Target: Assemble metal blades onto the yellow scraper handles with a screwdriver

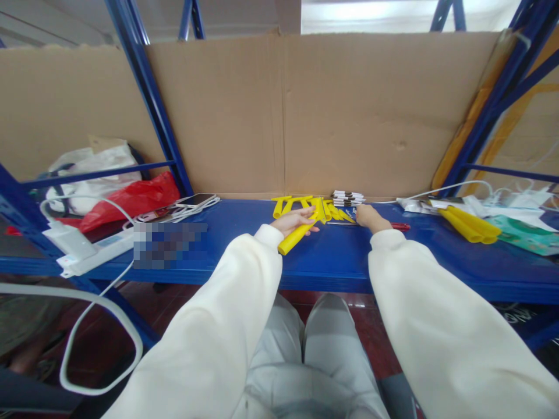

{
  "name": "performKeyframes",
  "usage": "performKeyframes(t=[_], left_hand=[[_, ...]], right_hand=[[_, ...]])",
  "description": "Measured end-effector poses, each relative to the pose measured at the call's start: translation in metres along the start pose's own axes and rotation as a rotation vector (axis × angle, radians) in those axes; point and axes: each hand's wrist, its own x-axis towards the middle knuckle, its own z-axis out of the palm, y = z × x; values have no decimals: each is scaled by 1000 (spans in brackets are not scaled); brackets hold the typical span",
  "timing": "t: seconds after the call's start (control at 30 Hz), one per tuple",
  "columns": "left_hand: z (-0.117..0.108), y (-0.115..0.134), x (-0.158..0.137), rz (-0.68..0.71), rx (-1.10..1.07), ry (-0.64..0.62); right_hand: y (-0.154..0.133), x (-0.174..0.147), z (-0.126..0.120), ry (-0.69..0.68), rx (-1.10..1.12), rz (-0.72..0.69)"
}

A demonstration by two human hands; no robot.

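Observation:
My left hand is closed around a yellow plastic tool with a thick round handle and a wider head, held tilted above the blue shelf. My right hand is curled with its fingertips down at the shelf, beside small yellow wedge-shaped pieces. What its fingers hold, if anything, is hidden. Behind the hands lie several similar yellow tools. A stack of white and black pieces stands just behind my right hand. Next to its wrist a red-handled tool lies flat, its thin metal shaft reaching leftward.
Brown cardboard walls off the back of the blue shelf. On the left are a white power strip, cables, a phone and a red bag. Two yellow tubes and a green packet lie at right.

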Motion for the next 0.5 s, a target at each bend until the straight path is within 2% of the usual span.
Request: performKeyframes(t=[0.37,0.5], left_hand=[[2,1,-2,-4,-10,3],[0,1,0,-6,1,-9]], right_hand=[[0,-1,-4,-36,-28,-50],[3,1,-2,2,-26,-101]])
